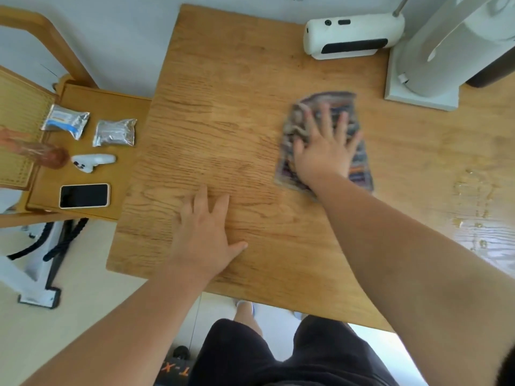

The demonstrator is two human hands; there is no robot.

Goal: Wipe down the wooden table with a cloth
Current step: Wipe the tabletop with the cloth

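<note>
A light wooden table (237,112) fills the middle of the head view. A striped, multicoloured cloth (359,171) lies flat on it right of centre, blurred. My right hand (324,146) presses down on the cloth with fingers spread and straight. My left hand (204,235) rests flat on the bare wood near the table's front left, fingers spread, holding nothing. Wet patches and droplets (471,190) glisten on the table's right part.
A white device (351,37) and a white stand with a square base (420,90) sit at the table's back right. A lower side table (92,107) on the left holds two foil packets, a white controller (93,162) and a phone (84,195).
</note>
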